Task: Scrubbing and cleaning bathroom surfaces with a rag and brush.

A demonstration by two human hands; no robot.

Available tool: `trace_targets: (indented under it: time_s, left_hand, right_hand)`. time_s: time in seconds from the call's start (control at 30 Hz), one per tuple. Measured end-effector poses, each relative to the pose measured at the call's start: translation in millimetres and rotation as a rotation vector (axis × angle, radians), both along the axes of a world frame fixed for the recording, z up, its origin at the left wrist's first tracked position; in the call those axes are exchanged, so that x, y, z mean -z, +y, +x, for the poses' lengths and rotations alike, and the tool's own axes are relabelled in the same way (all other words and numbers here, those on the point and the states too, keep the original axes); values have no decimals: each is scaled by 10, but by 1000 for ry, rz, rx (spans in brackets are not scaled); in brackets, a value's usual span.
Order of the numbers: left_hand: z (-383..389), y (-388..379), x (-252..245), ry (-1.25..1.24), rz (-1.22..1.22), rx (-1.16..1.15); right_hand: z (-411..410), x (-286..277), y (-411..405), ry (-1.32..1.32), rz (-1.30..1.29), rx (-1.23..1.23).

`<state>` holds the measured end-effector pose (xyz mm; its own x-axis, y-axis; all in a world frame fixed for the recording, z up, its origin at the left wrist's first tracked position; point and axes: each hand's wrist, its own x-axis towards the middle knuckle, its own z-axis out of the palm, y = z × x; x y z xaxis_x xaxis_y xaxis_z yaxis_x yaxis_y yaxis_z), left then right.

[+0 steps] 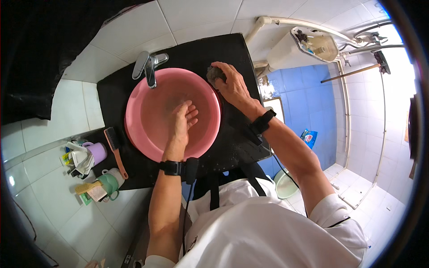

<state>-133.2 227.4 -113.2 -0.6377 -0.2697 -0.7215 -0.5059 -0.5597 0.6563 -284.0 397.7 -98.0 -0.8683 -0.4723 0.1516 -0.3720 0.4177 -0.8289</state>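
Observation:
A pink plastic basin [133, 134] with cloudy water in it stands on the black countertop [231, 50], below a chrome faucet [149, 68]. Over the middle of the basin is my left hand [185, 119], its palm turned to the right and its fingers slightly curled, with nothing seen in it. Whether its fingertips touch the water, I cannot tell. My right hand [233, 82] grips a dark grey scouring pad or ball [214, 75] on the counter, just right of the basin's rim. Each wrist wears a black strap with a cable.
Left of the basin lies a wooden-handled brush [115, 150]. Beside it are a purple cup [97, 153] and a green cup [109, 182], both holding small items. An open toilet tank [285, 50] is at the right, and a pale green bucket [285, 184] stands on the floor.

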Motion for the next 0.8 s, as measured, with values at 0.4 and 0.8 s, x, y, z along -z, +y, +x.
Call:
trace_targets:
  time_s: [0.4,0.8]
  left_hand:
    - [-81,338,-48,-39,-174,-107]
    - [-431,734,-100,19,-180,68]
  right_hand:
    - [-661,495,-1089,579,113,-177]
    - [-1457,607,434,519,270,159]
